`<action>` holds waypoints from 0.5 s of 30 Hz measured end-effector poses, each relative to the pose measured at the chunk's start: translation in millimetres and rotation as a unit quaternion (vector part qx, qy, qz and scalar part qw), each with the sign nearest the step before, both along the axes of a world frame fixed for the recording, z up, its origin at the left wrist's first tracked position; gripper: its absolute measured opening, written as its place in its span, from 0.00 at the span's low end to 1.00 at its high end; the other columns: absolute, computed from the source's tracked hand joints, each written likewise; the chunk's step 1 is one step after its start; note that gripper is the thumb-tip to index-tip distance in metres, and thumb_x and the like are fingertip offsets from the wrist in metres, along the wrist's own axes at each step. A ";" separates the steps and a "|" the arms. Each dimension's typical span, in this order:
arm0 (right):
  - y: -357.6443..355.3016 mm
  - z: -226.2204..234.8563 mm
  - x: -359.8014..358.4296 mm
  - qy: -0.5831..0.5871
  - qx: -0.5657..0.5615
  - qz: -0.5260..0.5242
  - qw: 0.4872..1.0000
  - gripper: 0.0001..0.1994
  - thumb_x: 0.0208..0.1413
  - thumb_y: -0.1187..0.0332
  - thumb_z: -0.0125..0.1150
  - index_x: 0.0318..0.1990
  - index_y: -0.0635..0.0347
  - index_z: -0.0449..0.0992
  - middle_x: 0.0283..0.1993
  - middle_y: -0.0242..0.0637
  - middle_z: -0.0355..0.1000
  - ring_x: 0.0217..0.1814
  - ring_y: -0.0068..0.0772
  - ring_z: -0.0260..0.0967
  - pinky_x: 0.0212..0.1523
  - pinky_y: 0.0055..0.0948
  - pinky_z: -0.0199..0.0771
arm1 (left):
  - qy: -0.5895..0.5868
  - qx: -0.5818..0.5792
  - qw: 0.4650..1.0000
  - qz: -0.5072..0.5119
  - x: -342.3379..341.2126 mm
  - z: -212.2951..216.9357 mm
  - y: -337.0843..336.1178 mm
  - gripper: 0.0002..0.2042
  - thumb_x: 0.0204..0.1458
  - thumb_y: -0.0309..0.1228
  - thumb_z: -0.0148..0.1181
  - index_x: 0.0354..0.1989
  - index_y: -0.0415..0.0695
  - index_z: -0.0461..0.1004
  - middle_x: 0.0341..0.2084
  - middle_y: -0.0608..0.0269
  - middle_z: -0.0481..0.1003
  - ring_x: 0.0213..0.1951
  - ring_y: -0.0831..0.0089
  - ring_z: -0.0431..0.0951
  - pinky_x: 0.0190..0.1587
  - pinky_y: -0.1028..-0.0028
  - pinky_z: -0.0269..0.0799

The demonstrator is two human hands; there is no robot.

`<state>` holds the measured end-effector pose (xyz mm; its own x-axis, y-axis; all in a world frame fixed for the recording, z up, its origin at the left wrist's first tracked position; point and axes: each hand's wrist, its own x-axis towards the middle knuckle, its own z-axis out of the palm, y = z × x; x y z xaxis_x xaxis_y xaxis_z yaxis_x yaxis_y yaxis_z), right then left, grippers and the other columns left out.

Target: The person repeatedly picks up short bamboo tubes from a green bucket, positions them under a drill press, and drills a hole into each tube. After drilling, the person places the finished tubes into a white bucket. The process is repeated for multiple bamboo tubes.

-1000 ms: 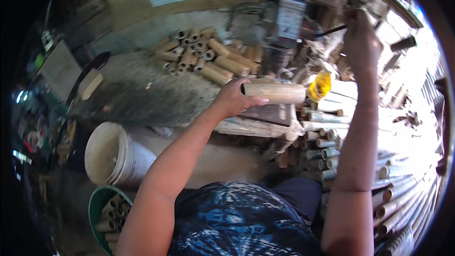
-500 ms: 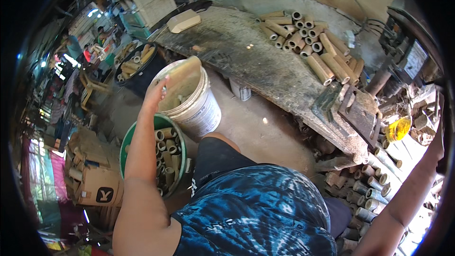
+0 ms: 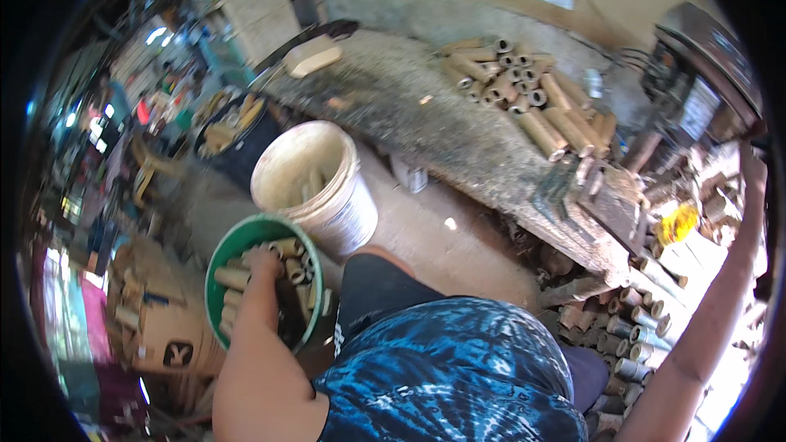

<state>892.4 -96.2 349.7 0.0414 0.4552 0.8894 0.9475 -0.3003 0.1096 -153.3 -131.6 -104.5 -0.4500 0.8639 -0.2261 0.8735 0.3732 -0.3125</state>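
My left hand (image 3: 264, 263) reaches into the round green plastic bucket (image 3: 219, 250), its grip hidden among cut bamboo tubes (image 3: 232, 278); bucket part-filled, more tubes piled on the grey counter (image 3: 409, 106). I can't see my right hand's grip.

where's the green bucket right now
In the head view the green bucket sits low on the person's left, beside the white bucket, with the left hand reaching into its bamboo tubes.

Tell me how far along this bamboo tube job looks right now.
Partway, it seems. Done: the white bucket holds a few tubes. In hand: the left hand is down among tubes in the green bucket; the right arm reaches up beside the drill press, its hand hidden. Left: a pile of tubes on the bench.
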 end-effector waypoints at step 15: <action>-17.0 -12.8 -131.0 0.133 0.095 -0.019 0.986 0.11 0.69 0.60 0.54 0.51 0.56 0.71 0.43 0.50 0.78 0.46 0.61 0.76 0.44 0.51 0.74 | 0.053 -0.058 0.995 -0.054 -69.0 -26.5 5.8 0.28 0.53 0.45 0.67 0.64 0.54 0.72 0.58 0.49 0.71 0.60 0.44 0.71 0.61 0.53 0.70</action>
